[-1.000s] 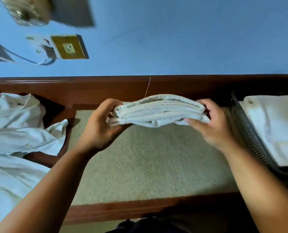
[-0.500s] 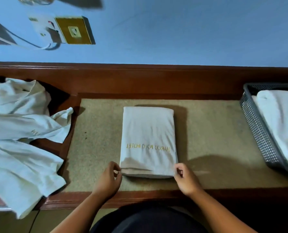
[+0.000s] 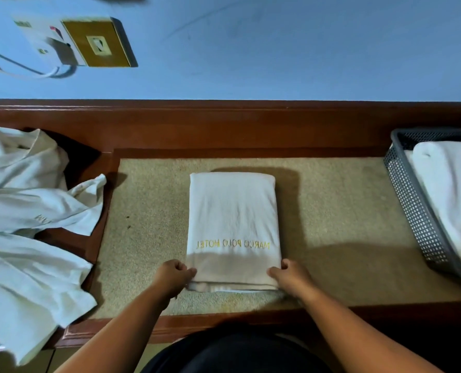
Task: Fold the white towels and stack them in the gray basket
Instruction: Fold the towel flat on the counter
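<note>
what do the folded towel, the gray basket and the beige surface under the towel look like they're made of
Folded white towel: soft matte cloth, likely cotton; it creases and carries gold stitched lettering.
Gray mesh basket: probably moulded plastic, dull, walls pierced by a regular grid of holes.
Beige speckled surface: grainy, like short-pile carpet or coarse fabric; which is unclear.

The gray basket [image 3: 412, 211] and the stacked towel [image 3: 450, 197] in it run off the right edge, the gold lettering cut short. The loose towels [image 3: 22, 211] spill past the left edge. Fingertips of the left hand [image 3: 172, 277] and right hand [image 3: 291, 278] are tucked out of sight at the near corners of the folded towel [image 3: 233, 211]. The wall plate [image 3: 97, 43] is blurred
</note>
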### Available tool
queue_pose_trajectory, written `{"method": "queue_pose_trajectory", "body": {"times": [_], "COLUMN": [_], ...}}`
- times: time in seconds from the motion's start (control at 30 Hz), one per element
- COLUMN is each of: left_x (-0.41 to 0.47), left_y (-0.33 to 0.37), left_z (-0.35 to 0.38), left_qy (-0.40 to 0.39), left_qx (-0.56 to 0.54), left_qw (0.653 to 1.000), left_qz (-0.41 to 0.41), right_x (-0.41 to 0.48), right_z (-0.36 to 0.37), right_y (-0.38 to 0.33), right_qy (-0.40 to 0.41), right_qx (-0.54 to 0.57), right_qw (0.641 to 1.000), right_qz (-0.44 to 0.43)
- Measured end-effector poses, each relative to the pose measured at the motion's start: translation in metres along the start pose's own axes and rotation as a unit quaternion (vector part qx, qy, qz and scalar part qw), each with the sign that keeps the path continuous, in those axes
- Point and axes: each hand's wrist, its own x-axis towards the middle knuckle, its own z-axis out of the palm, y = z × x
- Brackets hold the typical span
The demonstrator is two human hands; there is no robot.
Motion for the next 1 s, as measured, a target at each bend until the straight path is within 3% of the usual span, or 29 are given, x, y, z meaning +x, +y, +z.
{"method": "queue_pose_trajectory", "body": {"times": [0.1, 0.17, 0.33, 0.47, 0.6, 0.73, 1.0], "left_x": [-0.001, -0.002, -0.011, -0.033, -0.068, -0.103, -0.165], "left_y": [0.006, 0.011, 0.022, 0.044, 0.072, 0.103, 0.212], "left_z": [0.002, 0.006, 0.006, -0.003, 0.0, 0.01, 0.096], "left_qy": [0.045, 0.046, -0.076, -0.188, -0.264, -0.29, -0.291], "left_qx": [0.036, -0.025, -0.156, -0.314, -0.399, -0.415, -0.369], "left_qw": [0.998, 0.999, 0.985, 0.931, 0.878, 0.862, 0.876], "left_qz": [-0.013, -0.015, -0.003, 0.003, 0.0, 0.033, 0.114], "right_x": [0.001, 0.003, 0.007, -0.009, -0.033, -0.046, -0.054], "right_z": [0.007, 0.014, 0.01, -0.016, -0.056, -0.102, -0.245], "right_y": [-0.003, -0.004, -0.012, -0.027, -0.035, -0.023, 0.025], "right_qy": [0.047, 0.057, -0.03, -0.052, -0.089, -0.115, -0.064], "right_qx": [0.028, 0.107, 0.142, 0.231, 0.315, 0.368, 0.434], "right_qw": [0.998, 0.992, 0.989, 0.971, 0.943, 0.921, 0.891], "right_qz": [0.011, 0.031, -0.004, -0.041, -0.06, -0.054, -0.114]}}
